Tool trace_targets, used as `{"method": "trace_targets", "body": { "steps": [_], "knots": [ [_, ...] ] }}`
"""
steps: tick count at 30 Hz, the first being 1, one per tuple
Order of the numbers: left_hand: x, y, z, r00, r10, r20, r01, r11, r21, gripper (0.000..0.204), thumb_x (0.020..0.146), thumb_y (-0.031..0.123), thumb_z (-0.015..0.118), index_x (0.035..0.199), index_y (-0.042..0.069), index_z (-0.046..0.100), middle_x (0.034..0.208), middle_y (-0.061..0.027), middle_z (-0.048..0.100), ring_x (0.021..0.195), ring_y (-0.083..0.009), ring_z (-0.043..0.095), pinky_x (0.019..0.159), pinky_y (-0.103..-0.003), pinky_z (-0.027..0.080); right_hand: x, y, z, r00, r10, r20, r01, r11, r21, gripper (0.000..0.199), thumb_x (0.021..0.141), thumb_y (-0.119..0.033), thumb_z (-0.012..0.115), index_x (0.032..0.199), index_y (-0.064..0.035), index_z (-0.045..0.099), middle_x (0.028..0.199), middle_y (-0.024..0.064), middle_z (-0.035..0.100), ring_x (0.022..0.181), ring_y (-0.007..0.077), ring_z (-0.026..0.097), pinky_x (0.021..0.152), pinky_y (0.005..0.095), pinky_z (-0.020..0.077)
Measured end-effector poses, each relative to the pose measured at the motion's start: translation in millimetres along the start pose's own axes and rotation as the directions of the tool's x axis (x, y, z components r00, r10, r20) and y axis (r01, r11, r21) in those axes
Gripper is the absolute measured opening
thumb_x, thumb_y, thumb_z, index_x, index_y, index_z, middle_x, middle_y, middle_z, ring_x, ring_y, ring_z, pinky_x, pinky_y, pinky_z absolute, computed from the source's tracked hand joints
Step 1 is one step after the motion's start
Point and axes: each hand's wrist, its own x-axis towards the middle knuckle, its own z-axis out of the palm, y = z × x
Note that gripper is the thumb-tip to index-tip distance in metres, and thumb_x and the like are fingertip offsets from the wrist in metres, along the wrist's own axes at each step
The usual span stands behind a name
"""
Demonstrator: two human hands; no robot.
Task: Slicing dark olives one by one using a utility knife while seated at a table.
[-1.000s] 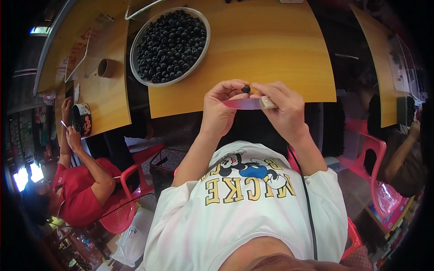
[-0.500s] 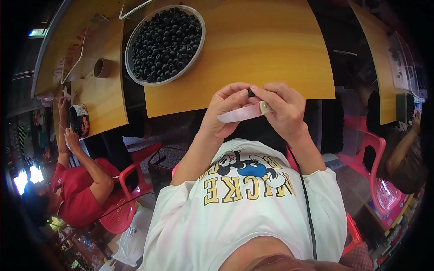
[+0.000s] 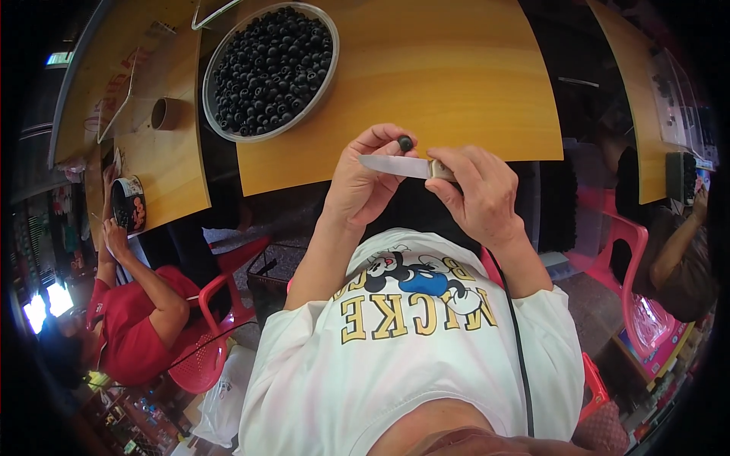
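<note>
My left hand (image 3: 359, 176) pinches a small round black piece (image 3: 405, 143) between thumb and fingertips, just over the near edge of the table. My right hand (image 3: 480, 191) grips a knife (image 3: 395, 166) by its pale handle. The blade points left, across the front of my left fingers and below the piece; whether it touches them I cannot tell. Beyond my hands, to the left, stands a clear round tub (image 3: 334, 83) heaped with similar black pieces, many showing a hole.
My wood-topped table (image 3: 441, 83) carries the tub. At the left table, a person in red (image 3: 148, 319) works beside a printed tub (image 3: 129, 204) and a brown cup (image 3: 166, 114). At right, another person sits by a dark container (image 3: 679, 180) and a pink chair (image 3: 625, 243).
My hands have drawn apart. The black piece has moved left and up with my left hand, and the knife blade has risen to lie across in front of that hand.
</note>
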Motion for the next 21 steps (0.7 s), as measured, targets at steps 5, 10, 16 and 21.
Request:
{"method": "trace_targets", "body": {
  "steps": [5,10,16,21],
  "knots": [
    [-0.4,-2.2,6.1,1.000,0.021,0.014,-0.021,0.999,0.024,0.009,0.092,0.003,0.059,0.101,0.003,0.061,0.100,-0.0073,0.065,0.091,-0.0149,0.064,0.080,-0.028,0.054,3.1,0.1,0.0,1.000,-0.021,-0.020,0.020,1.000,-0.013,0.030,0.085,-0.031,0.068,0.101,-0.0067,0.064,0.076,0.0070,0.061,0.063,0.0243,0.059,0.055,0.0331,0.0458],
    [-0.2,-6.1,3.9,0.998,-0.007,0.060,0.007,1.000,0.003,0.011,0.093,0.006,0.060,0.104,0.004,0.059,0.100,-0.0072,0.064,0.092,-0.0151,0.063,0.082,-0.029,0.052,2.1,1.8,1.3,0.999,-0.031,-0.016,0.030,0.999,-0.034,0.030,0.085,-0.032,0.068,0.102,-0.0069,0.064,0.074,0.0067,0.061,0.062,0.0243,0.059,0.055,0.0332,0.0455],
    [-0.1,-8.4,4.7,0.999,-0.040,0.035,0.041,0.999,-0.020,0.015,0.093,0.010,0.061,0.107,0.006,0.056,0.100,-0.0070,0.064,0.093,-0.0148,0.062,0.082,-0.028,0.051,0.7,4.3,3.1,0.999,-0.030,-0.027,0.029,0.999,-0.044,0.030,0.086,-0.033,0.067,0.101,-0.0073,0.064,0.075,0.0067,0.061,0.062,0.0243,0.059,0.055,0.0334,0.0454],
    [1.4,-11.0,-1.8,0.998,-0.061,0.022,0.061,0.997,-0.036,0.015,0.092,0.011,0.062,0.106,0.007,0.056,0.102,-0.0070,0.064,0.095,-0.0149,0.062,0.081,-0.028,0.051,1.2,5.1,3.5,0.999,-0.028,-0.033,0.027,0.999,-0.042,0.030,0.085,-0.032,0.068,0.101,-0.0072,0.063,0.074,0.0066,0.061,0.062,0.0244,0.058,0.055,0.0336,0.0454]
  ]
}}
